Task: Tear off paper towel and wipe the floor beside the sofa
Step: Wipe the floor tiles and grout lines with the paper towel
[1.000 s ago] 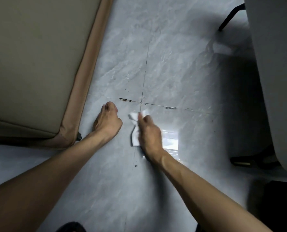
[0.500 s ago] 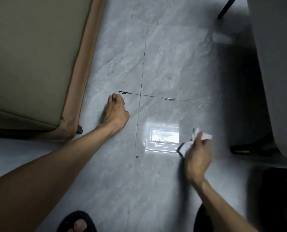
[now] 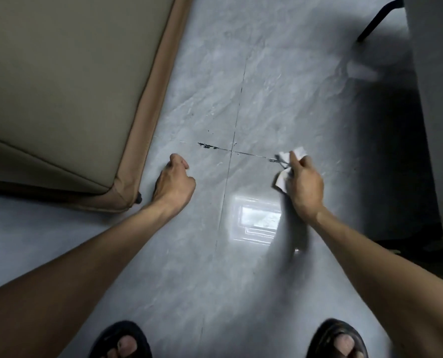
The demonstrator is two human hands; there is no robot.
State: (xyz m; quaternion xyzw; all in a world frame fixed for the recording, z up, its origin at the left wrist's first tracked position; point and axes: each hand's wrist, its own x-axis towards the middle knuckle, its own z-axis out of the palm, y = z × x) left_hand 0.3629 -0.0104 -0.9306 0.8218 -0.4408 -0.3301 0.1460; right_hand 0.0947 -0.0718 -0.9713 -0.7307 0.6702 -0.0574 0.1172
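Observation:
My right hand [image 3: 303, 184] grips a crumpled white paper towel [image 3: 283, 178] and presses it on the grey marble floor [image 3: 267, 86], at the right end of the dark-stained tile joint [image 3: 207, 146]. My left hand [image 3: 174, 182] rests as a closed fist on the floor, close to the tan corner of the sofa [image 3: 60, 86]. The sofa fills the upper left, with an olive cushion and a brown trim.
A grey piece of furniture [image 3: 437, 112] with a thin black leg [image 3: 375, 20] stands along the right edge and casts a dark shadow. A bright window reflection [image 3: 256, 218] lies between my arms. My two feet in black sandals [image 3: 122, 342] are at the bottom.
My right hand swept the towel from the tile crossing out to the right, then forward onto the stained joint. My left fist stayed by the sofa corner. My feet came into view.

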